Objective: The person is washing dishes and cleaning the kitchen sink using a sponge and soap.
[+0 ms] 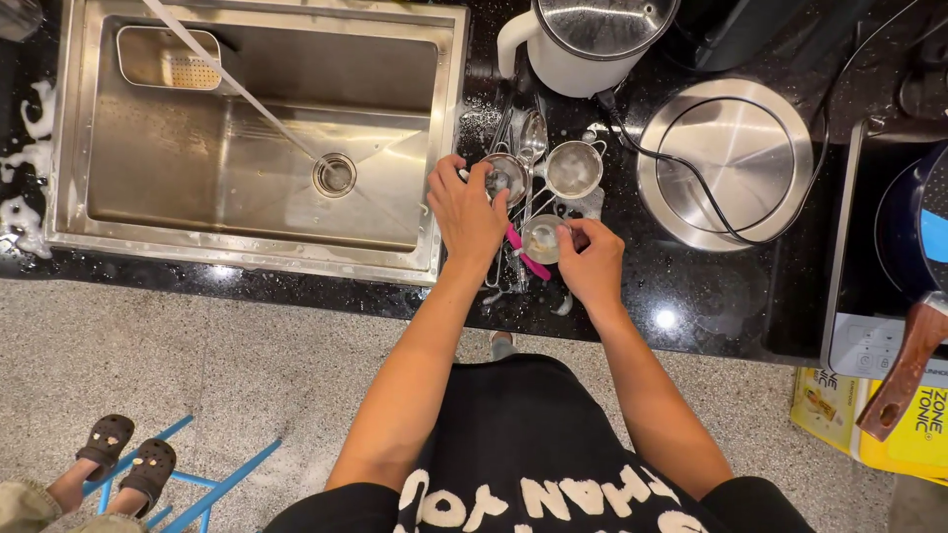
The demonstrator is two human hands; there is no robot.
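We find washed utensils being sorted right of the sink (257, 247): left hand (466, 212) curled over one small steel cup (506, 176), right hand (591, 262) pinching another cup (542, 238); next requires steady grip on wet metal.

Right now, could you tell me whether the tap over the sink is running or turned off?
Running. A thin white stream of water slants across the steel sink and ends at the round drain; the tap itself lies outside the view.

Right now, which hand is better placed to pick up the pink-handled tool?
Probably the right hand: the pink-handled tool lies just beside its fingers, next to the small cup it touches. The left hand rests on another steel cup further up the counter.
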